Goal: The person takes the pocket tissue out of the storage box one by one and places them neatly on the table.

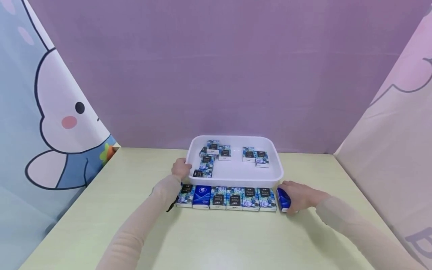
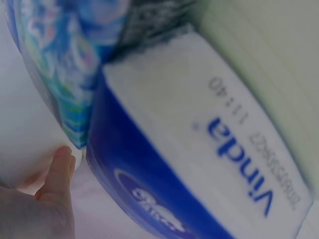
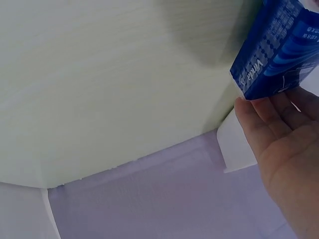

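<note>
Currently, right hand [image 1: 298,195] grips a blue pack [image 1: 283,200]

From my remote post I see its fingers and thumb clasping that pack just beyond the right end of a row of floral packs [image 1: 234,198]; whether it touches the table [image 1: 216,240] I can't tell. My left hand [image 1: 181,168] touches the left side of a white tray [image 1: 233,182], though I can't tell if its fingers curl round the rim. Another blue pack [image 1: 201,197] lies within the row. More floral packs sit inside the tray, near the purple backdrop [image 1: 216,75].
</note>
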Available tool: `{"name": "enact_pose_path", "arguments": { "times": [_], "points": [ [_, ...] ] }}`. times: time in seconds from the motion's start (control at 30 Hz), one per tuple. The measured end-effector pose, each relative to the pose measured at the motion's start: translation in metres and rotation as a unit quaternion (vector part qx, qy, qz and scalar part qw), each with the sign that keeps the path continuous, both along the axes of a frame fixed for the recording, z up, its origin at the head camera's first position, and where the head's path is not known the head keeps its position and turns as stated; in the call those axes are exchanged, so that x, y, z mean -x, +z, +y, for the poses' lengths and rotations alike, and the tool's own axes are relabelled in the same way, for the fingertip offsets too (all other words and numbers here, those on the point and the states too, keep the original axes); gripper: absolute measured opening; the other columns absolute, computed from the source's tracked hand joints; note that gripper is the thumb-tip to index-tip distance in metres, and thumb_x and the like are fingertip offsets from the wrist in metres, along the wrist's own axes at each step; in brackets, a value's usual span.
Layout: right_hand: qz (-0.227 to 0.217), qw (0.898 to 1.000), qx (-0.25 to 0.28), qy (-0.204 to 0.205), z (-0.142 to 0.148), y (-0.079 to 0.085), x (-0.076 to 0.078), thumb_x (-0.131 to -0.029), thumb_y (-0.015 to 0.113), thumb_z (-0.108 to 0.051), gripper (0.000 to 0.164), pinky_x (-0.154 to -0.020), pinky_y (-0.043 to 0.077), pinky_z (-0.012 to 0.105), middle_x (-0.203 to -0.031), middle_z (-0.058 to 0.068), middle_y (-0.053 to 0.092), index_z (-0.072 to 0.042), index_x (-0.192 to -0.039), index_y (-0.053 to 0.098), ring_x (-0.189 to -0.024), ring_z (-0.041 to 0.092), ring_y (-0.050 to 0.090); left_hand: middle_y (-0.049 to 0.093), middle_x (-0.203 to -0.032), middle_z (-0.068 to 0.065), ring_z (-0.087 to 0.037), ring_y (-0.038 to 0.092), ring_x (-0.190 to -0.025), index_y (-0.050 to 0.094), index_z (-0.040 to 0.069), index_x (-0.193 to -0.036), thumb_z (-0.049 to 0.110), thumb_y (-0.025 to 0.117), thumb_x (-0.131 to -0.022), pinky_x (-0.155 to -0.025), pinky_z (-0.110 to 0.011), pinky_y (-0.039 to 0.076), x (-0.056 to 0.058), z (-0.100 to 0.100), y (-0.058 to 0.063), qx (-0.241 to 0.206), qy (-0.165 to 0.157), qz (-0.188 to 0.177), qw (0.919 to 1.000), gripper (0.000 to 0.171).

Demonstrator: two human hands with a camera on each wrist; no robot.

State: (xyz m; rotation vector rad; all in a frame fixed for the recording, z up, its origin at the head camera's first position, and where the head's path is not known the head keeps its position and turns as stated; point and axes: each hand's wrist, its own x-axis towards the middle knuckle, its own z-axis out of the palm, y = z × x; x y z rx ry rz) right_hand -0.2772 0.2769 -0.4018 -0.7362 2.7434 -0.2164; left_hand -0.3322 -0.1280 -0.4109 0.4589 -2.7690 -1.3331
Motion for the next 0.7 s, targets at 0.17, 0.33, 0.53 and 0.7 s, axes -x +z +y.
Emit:
{"name": "enact_pose_path", "arguments": {
  "times": [0.17, 0.33, 0.53, 0.7],
  "points": [
    [-0.007, 1.0, 0.007, -0.001, -0.003, -0.007, 0.002, -0.059, 0.083, -0.027, 0.077, -0.091, 0.046, 0.049, -0.112, 0.005, 0.053, -0.007, -0.125, 0.048, -0.101, 0.023, 0.05, 0.062, -0.114, -0.021, -0.034, 0.061, -0.101, 0.053, -0.001, -0.124, 0.012, 0.051, -0.09, -0.089, -0.046, 0.05, -0.002, 0.001, 0.002, 0.012, 0.004, 0.004, 0.9999, 0.036],
    [-0.008, 1.0, 0.01, -0.011, -0.003, -0.01, 0.002, -0.059, 0.083, -0.028, 0.078, -0.094, 0.045, 0.05, -0.115, 0.005, 0.053, -0.008, -0.126, 0.047, -0.104, 0.023, 0.05, 0.062, -0.113, -0.021, -0.034, 0.061, -0.1, 0.054, -0.001, -0.123, 0.012, 0.051, -0.089, -0.088, -0.046, 0.051, -0.002, 0.002, 0.002, 0.018, -0.002, 0.011, 0.9998, 0.036],
    [-0.011, 0.999, 0.028, -0.019, -0.005, -0.012, 0.002, -0.06, 0.084, -0.028, 0.08, -0.097, 0.042, 0.051, -0.119, 0.008, 0.052, -0.005, -0.127, 0.046, -0.107, 0.025, 0.049, 0.062, -0.112, -0.022, -0.034, 0.062, -0.099, 0.054, -0.003, -0.122, 0.011, 0.051, -0.089, -0.087, -0.046, 0.051, 0.0, 0.0, 0.001, 0.021, -0.015, 0.016, 0.9995, 0.036],
    [-0.016, 0.999, 0.037, -0.029, -0.006, -0.013, 0.002, -0.06, 0.084, -0.029, 0.082, -0.098, 0.041, 0.052, -0.122, 0.009, 0.051, -0.005, -0.128, 0.045, -0.109, 0.026, 0.048, 0.062, -0.113, -0.023, -0.035, 0.061, -0.1, 0.054, -0.004, -0.122, 0.01, 0.051, -0.089, -0.087, -0.046, 0.051, 0.001, -0.004, 0.001, 0.01, -0.021, 0.012, 0.9996, 0.036]
  ]
}}
